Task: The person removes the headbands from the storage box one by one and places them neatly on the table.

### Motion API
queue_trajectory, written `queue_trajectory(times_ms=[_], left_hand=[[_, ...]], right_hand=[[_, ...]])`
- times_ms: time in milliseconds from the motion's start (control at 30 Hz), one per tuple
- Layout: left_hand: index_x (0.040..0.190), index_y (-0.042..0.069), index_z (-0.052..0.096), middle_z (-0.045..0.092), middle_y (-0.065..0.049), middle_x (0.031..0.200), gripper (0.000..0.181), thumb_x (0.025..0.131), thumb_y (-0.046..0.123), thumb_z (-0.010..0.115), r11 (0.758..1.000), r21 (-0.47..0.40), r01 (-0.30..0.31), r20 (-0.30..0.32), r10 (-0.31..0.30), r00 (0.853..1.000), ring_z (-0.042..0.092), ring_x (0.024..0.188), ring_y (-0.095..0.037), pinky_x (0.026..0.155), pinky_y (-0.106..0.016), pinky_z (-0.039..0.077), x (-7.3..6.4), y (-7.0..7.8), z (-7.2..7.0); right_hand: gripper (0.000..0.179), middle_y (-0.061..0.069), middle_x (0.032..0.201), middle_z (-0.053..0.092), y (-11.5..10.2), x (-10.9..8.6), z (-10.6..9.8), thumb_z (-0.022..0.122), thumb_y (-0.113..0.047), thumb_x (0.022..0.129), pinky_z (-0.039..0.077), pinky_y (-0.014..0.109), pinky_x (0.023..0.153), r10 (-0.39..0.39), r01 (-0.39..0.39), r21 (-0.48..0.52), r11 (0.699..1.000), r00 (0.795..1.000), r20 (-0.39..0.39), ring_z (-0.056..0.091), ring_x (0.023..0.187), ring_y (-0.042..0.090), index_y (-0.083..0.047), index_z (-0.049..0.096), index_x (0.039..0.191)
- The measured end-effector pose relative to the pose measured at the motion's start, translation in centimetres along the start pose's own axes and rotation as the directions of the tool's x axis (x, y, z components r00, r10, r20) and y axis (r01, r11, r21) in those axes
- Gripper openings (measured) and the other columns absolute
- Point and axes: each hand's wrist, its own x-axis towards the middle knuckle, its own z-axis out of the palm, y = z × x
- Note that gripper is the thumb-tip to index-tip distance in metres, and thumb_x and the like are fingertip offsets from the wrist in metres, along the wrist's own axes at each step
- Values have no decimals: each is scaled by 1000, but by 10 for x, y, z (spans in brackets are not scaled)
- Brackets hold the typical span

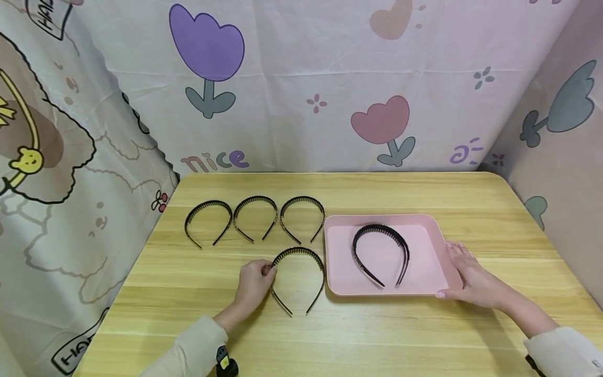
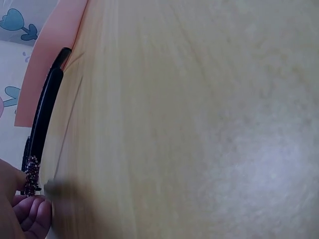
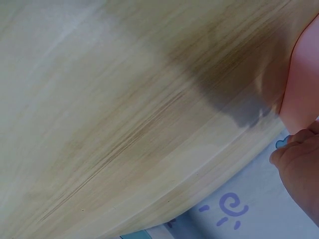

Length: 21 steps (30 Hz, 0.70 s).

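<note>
My left hand [image 1: 253, 285] pinches the upper left side of a black toothed headband [image 1: 298, 250] between thumb and fingers. In the left wrist view, a speckled, glittery stretch of this headband [image 2: 44, 112] shows beside the thumb and fingertips. The band's two ends point toward me, just left of a pink tray [image 1: 336, 283]. Inside the tray, black headbands [image 1: 380, 229] lie closely overlapped, their right legs doubled. My right hand [image 1: 478, 280] rests against the tray's right side, fingers extended along the wall and thumb at the near corner.
Behind my left hand, a row of black headbands lies on the wooden table [image 1: 188, 293]: a left one [image 1: 211, 203], a middle one [image 1: 256, 199] and a right one [image 1: 303, 199] near the tray. A printed cloth [image 1: 292, 131] hangs along the table's back edge.
</note>
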Motion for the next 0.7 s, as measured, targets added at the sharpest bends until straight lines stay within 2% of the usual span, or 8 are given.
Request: queue_trajectory(times_ms=[300,700], left_hand=[[80,-3,70,59,-2,59,7,79,4,69,1000,18,22,0,-22,1000,46,52,-4,47,-15,41,2,1,2],[79,-2,69,60,-2,62,6,79,4,69,1000,30,-2,23,2,1000,47,56,-6,50,-16,41,5,1,1]], right_hand=[[110,41,143,14,0,-1,0,79,-33,69,-16,28,113,23,-23,3,1000,1000,11,-5,139,48,19,13,139],[110,41,143,14,-3,0,-1,79,-33,69,-15,33,114,40,-40,19,999,999,21,-4,138,50,18,12,140]])
